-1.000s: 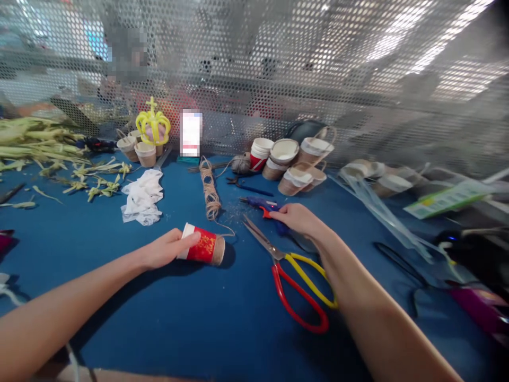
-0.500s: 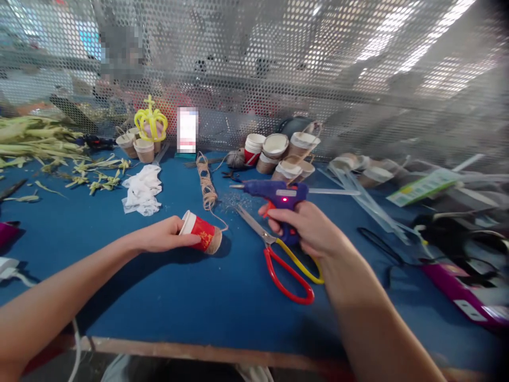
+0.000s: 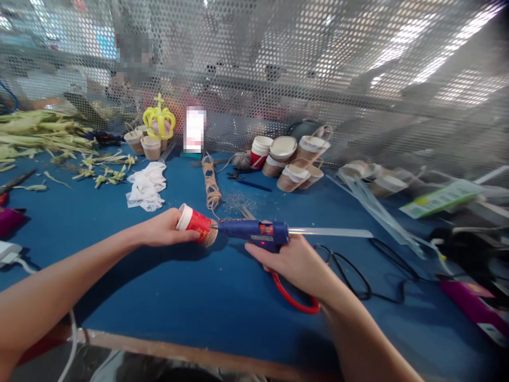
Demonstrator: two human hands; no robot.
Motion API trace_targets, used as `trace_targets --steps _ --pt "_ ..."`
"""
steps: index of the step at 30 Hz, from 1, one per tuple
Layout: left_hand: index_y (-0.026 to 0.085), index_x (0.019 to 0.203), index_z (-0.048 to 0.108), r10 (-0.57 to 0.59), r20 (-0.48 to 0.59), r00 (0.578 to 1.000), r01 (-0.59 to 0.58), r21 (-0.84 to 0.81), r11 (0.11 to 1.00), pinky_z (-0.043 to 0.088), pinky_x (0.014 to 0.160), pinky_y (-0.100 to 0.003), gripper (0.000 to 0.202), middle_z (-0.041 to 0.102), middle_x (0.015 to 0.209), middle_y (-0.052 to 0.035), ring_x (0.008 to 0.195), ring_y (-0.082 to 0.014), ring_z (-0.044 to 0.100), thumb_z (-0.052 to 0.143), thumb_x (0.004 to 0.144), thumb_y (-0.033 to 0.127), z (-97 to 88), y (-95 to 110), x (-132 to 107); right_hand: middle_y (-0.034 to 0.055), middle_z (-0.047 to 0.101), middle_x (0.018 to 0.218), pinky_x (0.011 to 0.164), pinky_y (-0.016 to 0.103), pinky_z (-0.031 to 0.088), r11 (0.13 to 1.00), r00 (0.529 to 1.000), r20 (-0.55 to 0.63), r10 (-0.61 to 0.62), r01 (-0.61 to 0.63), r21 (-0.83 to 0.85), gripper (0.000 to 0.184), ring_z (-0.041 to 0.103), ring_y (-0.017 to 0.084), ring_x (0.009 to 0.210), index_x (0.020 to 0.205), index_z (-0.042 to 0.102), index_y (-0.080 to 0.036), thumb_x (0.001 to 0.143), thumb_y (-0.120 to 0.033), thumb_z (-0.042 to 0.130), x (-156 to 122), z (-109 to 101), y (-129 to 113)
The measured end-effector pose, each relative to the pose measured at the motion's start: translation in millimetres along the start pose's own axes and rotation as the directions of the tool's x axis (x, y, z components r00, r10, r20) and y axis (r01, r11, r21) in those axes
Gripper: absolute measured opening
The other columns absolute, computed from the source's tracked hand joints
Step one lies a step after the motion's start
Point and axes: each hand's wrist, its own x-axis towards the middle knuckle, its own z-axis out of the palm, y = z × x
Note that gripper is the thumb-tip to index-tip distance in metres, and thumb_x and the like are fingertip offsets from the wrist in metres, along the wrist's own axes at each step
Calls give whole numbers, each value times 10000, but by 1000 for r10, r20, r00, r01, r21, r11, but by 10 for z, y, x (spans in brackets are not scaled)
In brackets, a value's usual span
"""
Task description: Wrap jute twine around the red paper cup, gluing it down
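Note:
My left hand grips a red paper cup with a white rim, tilted on its side. Twine is wound around the cup's base end, and a strand leads from it to a loose bundle of twine. In my right hand is a blue hot glue gun, its red light lit and a clear glue stick out of its back. The nozzle tip is at the cup's side, by the wound twine; whether it touches I cannot tell. Beneath my right hand lie scissors, mostly hidden, one red handle showing.
Twine-wrapped cups stand at the back beside a grey ball of twine. A yellow crown, a lit phone and white crumpled cloth are farther left. Glue sticks and a black cable lie right.
My right hand has brought the glue gun left and down, so its nozzle is now at the cup's side. My left hand keeps its hold on the cup. The view has shifted slightly.

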Motion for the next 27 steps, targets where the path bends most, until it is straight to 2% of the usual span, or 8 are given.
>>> trace_targets --steps 4,11,19,24,27 --pt "92 747 605 -13 3 1000 13 66 998 264 423 -169 253 433 546 39 497 -72 313 534 758 334 2 -45 2 -72 477 419 405 220 387 998 999 -21 -38 37 -48 134 455 95 388 651 529 -189 701 -310 558 -7 32 -24" --pt "118 811 618 28 11 1000 -29 14 999 303 448 -168 204 486 594 38 508 -71 334 534 764 297 1 -48 6 -65 467 402 425 228 381 982 997 -19 -79 74 -176 216 444 97 401 518 501 -206 711 -299 532 11 -1 -50" --pt "106 888 616 -18 12 1000 18 -5 1000 340 484 -175 240 535 656 18 540 -78 383 548 755 295 -11 -43 4 -65 479 460 501 225 406 966 993 -13 -120 114 -230 160 448 103 465 593 536 -199 718 -299 531 9 14 -10" --pt "102 853 626 -41 0 999 41 7 999 302 443 -170 268 525 604 24 501 -73 362 553 747 338 -15 -69 17 -68 440 470 452 216 370 960 989 -29 -148 136 -247 152 392 93 436 626 522 -195 731 -305 525 1 37 24" --pt "104 943 621 -50 0 999 50 2 999 332 466 -183 322 577 664 -1 522 -87 411 549 749 351 -14 -81 21 -48 493 535 491 220 386 956 984 -4 -175 169 -240 159 432 101 487 636 543 -189 746 -297 505 -4 40 35"
